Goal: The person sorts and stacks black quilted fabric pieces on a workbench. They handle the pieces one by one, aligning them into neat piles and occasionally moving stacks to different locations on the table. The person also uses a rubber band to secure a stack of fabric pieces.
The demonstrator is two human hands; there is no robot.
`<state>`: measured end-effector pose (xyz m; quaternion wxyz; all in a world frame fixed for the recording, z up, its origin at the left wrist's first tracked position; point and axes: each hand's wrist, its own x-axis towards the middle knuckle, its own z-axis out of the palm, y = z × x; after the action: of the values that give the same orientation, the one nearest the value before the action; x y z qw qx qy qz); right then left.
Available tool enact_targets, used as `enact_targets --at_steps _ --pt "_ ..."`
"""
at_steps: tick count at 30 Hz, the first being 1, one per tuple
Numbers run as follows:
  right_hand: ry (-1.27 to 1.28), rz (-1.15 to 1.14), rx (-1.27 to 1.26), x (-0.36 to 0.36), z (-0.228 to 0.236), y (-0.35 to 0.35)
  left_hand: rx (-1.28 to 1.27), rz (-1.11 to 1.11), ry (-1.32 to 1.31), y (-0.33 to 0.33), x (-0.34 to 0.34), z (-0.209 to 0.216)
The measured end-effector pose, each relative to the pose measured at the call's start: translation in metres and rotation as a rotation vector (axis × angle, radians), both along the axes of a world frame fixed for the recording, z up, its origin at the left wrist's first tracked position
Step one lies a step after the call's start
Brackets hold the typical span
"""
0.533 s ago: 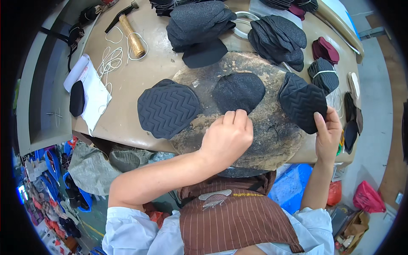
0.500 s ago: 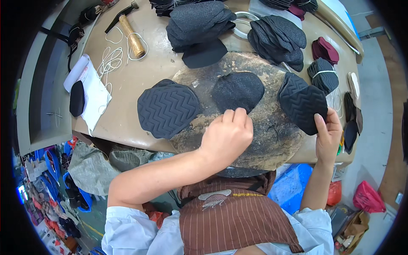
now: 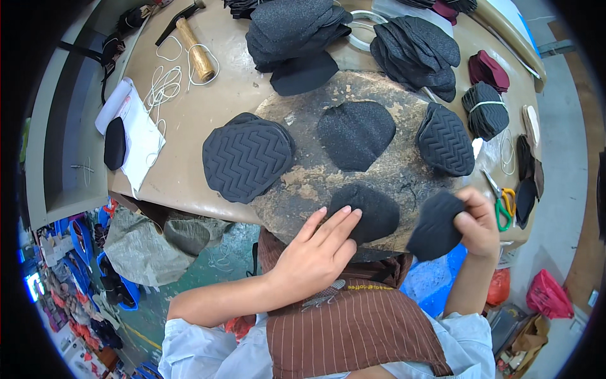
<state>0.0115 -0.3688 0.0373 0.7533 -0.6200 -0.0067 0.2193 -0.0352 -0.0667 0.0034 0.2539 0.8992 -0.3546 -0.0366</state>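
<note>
- Head view: the left hand (image 3: pixel 315 249) is lying flat with its fingers (image 3: pixel 338 222) stretched out, pressing on a small dark rounded textured fabric piece (image 3: pixel 372 211) near the front edge of the tan desk (image 3: pixel 189 126); its grip is open, closing on nothing.
- Head view: the right hand (image 3: pixel 476 221) is pinching a dark grey zigzag-stitched fabric piece (image 3: pixel 435 227) between thumb and fingers, lifted clear and hanging partly past the desk's edge.
- Head view: both pieces are sitting over or beside the round worn patch crusted with brownish glue residue (image 3: pixel 315 177); a judgement: if that residue is tacky, the pressed piece could be picking up crumbs or sticking off-line.
- Head view: the held piece is gripped only at one edge, so it could be folding or slipping down toward the blue bag below the desk (image 3: pixel 435 284).
- Head view: a large quilted zigzag panel (image 3: pixel 247 156), a black speckled leaf-shaped piece (image 3: pixel 356 134) and another quilted zigzag panel (image 3: pixel 445 140) are lying well apart on the patch; a sweeping forearm could be nudging them.
- Head view: green-and-orange-handled scissors (image 3: pixel 503 203) are lying just beside the right hand, so a careless reach could be catching them.
- Head view: stacks of dark pieces (image 3: pixel 297 31), a wooden-handled hammer (image 3: pixel 189 47) and white cord (image 3: pixel 164 82) are resting farther back, away from the hands.
</note>
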Motion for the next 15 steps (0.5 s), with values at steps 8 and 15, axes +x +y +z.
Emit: enact_targets --at_steps 8,15 --pt "-0.061 0.276 -0.502 0.024 -0.016 0.095 0.148 -0.019 0.078 0.009 -0.018 -0.008" --pt "-0.104 0.153 -0.562 0.011 -0.026 0.092 0.115 0.168 0.036 0.016 -0.047 -0.013"
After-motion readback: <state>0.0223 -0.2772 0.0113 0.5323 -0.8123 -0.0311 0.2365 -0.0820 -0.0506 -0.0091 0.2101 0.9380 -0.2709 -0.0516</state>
